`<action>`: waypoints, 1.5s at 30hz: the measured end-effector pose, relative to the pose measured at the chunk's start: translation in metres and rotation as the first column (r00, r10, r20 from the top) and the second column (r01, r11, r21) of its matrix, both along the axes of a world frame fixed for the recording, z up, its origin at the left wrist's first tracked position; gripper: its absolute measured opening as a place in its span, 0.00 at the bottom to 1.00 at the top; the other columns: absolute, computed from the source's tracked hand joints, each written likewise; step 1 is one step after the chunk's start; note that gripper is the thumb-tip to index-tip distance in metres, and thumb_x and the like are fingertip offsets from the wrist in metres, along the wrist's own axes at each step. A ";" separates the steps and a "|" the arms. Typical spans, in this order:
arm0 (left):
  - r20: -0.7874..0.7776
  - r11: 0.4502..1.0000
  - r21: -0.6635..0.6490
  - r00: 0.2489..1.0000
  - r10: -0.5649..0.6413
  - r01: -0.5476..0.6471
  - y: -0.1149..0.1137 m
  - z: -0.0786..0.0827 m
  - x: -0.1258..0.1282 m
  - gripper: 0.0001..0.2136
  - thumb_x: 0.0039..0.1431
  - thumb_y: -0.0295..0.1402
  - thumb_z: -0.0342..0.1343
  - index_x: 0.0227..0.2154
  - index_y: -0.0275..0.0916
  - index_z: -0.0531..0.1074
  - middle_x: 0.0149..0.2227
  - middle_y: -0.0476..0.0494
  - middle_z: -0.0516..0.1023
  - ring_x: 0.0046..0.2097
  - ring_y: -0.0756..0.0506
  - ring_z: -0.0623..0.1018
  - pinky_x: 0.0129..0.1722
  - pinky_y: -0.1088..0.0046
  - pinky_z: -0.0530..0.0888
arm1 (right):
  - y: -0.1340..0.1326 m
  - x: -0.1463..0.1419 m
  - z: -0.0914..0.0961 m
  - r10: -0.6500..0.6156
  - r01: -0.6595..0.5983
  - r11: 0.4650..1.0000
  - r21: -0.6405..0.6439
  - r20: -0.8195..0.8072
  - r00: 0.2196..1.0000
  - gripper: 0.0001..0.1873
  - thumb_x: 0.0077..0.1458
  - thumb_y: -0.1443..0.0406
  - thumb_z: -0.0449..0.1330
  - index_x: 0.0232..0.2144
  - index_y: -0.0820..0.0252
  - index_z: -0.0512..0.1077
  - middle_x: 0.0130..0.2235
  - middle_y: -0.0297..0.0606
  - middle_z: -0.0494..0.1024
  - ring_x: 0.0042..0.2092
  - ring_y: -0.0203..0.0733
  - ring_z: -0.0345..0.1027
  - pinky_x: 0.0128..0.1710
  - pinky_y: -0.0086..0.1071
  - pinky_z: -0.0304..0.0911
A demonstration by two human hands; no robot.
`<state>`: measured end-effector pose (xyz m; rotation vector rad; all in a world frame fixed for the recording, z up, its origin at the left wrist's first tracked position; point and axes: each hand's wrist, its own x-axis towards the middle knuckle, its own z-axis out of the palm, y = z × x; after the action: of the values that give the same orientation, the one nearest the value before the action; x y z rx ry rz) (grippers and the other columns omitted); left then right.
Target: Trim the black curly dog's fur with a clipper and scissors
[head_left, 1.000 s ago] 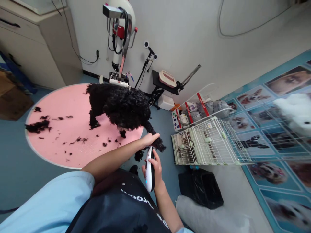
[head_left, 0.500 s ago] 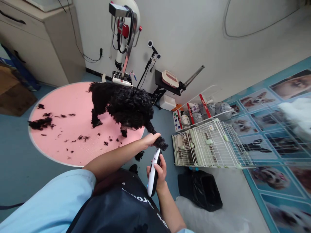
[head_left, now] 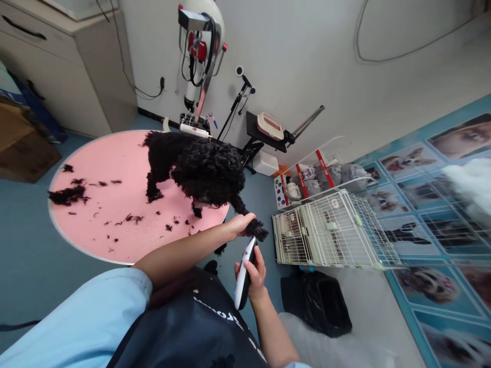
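A black curly dog (head_left: 195, 166) stands on a round pink mat (head_left: 99, 168), one front leg stretched out past the mat's edge. My left hand (head_left: 240, 225) is closed round that leg just above the paw (head_left: 259, 232). My right hand (head_left: 255, 273) grips a white and black electric clipper (head_left: 244, 273), whose head points up at the paw from below. Tufts of cut black fur (head_left: 65, 195) lie scattered over the mat.
A white wire cage (head_left: 326, 230) lies on its side to the right, a black bag (head_left: 316, 301) below it. A dryer on a stand (head_left: 197, 61), a small stand with a tray (head_left: 268, 128) and a rack of bottles (head_left: 307, 179) line the wall. A cabinet (head_left: 57, 61) stands at left.
The clipper has tilted, its head swinging up and right toward the paw. My left hand keeps hold of the leg. The dog has barely shifted.
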<state>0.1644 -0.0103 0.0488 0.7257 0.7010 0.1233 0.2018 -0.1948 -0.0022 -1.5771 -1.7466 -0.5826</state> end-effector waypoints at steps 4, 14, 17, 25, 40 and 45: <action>0.022 0.999 -0.050 1.000 -0.014 0.015 -0.002 0.006 -0.001 0.10 0.57 0.35 0.50 0.25 0.35 0.69 0.21 0.47 0.72 0.22 0.50 0.69 0.25 0.74 0.65 | 0.004 0.009 0.005 0.019 -0.015 0.999 -0.037 0.087 0.996 0.30 0.49 0.72 0.65 0.54 0.51 0.66 0.68 0.47 0.53 0.56 0.54 0.70 0.42 0.41 0.77; 0.012 0.990 -0.133 0.999 -0.040 0.041 0.002 0.018 -0.004 0.12 0.60 0.34 0.48 0.23 0.36 0.66 0.19 0.48 0.71 0.20 0.51 0.69 0.22 0.76 0.60 | -0.010 0.025 0.003 0.090 -0.086 0.995 -0.051 0.094 0.991 0.36 0.51 0.73 0.64 0.61 0.49 0.61 0.69 0.46 0.50 0.61 0.52 0.65 0.47 0.41 0.75; 0.039 0.987 -0.157 0.999 -0.031 0.037 0.001 0.019 -0.004 0.12 0.61 0.35 0.48 0.23 0.37 0.66 0.18 0.50 0.69 0.20 0.52 0.69 0.22 0.77 0.60 | -0.005 0.031 0.005 0.120 -0.117 0.992 -0.045 0.089 0.989 0.37 0.50 0.73 0.65 0.60 0.50 0.62 0.69 0.45 0.51 0.58 0.52 0.68 0.47 0.39 0.75; 0.041 0.996 -0.076 0.998 0.041 -0.038 -0.005 0.005 -0.006 0.12 0.59 0.35 0.50 0.22 0.37 0.66 0.18 0.51 0.68 0.19 0.52 0.65 0.21 0.76 0.61 | 0.013 0.024 0.015 0.151 -0.145 0.985 -0.092 0.061 0.987 0.29 0.52 0.71 0.64 0.56 0.53 0.65 0.69 0.46 0.51 0.60 0.51 0.65 0.46 0.38 0.76; 0.124 1.000 0.004 0.992 0.016 -0.017 -0.008 -0.008 -0.007 0.09 0.52 0.35 0.54 0.22 0.37 0.65 0.20 0.49 0.70 0.20 0.52 0.68 0.20 0.77 0.65 | -0.011 -0.007 0.036 -0.015 -0.011 0.995 -0.101 -0.255 0.967 0.25 0.49 0.67 0.63 0.49 0.53 0.63 0.59 0.53 0.68 0.48 0.51 0.76 0.36 0.40 0.77; 0.111 0.998 0.032 0.993 0.043 -0.046 -0.008 -0.009 -0.009 0.09 0.51 0.35 0.55 0.21 0.37 0.64 0.19 0.50 0.68 0.19 0.52 0.66 0.19 0.77 0.63 | -0.019 -0.013 0.043 -0.008 -0.045 0.988 -0.149 -0.334 0.943 0.25 0.49 0.67 0.63 0.49 0.54 0.62 0.59 0.53 0.68 0.51 0.52 0.74 0.37 0.41 0.76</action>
<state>0.1556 -0.0179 0.0398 0.7307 0.6111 0.2150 0.1885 -0.2143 0.0408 -1.6523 -1.5748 -0.1571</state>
